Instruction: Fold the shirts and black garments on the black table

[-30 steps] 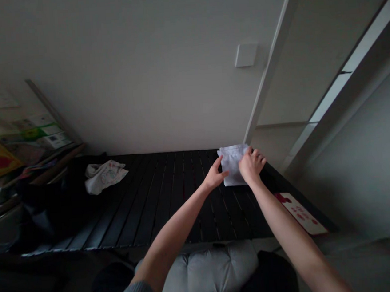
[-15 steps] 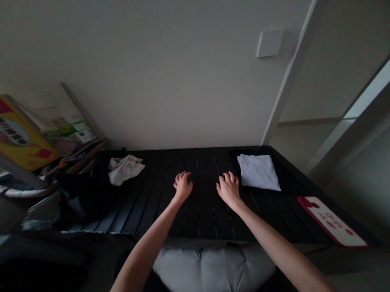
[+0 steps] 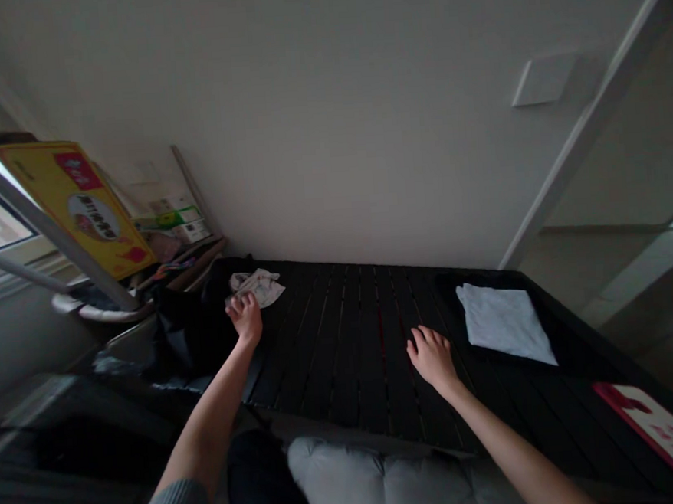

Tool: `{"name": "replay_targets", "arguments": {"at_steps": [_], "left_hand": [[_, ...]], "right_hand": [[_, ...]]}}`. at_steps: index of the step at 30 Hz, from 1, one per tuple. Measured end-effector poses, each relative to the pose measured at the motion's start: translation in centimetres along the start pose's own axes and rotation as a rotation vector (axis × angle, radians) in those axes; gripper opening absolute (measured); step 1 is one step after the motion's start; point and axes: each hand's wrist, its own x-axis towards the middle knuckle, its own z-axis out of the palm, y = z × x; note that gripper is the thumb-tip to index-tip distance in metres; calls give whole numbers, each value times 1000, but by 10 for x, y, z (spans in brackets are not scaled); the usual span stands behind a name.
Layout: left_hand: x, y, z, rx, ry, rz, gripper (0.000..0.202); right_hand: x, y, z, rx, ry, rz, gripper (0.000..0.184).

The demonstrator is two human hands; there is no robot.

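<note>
Black table slats (image 3: 345, 359) separate loosely curled left hand (image 3: 244, 317), near patterned cloth (image 3: 267, 287), from wide right hand (image 3: 432, 357); yellow box (image 3: 49, 187) beyond left edge.

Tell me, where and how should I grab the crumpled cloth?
I'd pinch the crumpled cloth by its pointed right corner, coming from above and the right. That corner spreads out over the black slatted table, while the left side lies bunched near a black bundle. The left hand overlaps the cloth's near side in view; whether it touches, I can't tell.
</note>
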Motion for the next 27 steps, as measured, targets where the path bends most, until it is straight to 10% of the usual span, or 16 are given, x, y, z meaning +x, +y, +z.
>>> {"name": "replay_targets", "arguments": {"at_steps": [4,10,16,22,27], "left_hand": [[-8,-3,4,-2,-82,69,48],[-46,59,3,-188,-213,257,37],[-77,120,-52,-769,-193,478,26],[-84,137,-98,-1235,-240,517,28],[-60,120,-91,-1173,26,314,24]], "right_hand": [[-1,0,2,-10,11,-6,39],[0,1,1,13,15,1,38],[-3,-12,-20,179,106,-41,52],[0,-51,-42,301,93,-104,90],[13,-41,-37,208,-129,-18,44]]}}
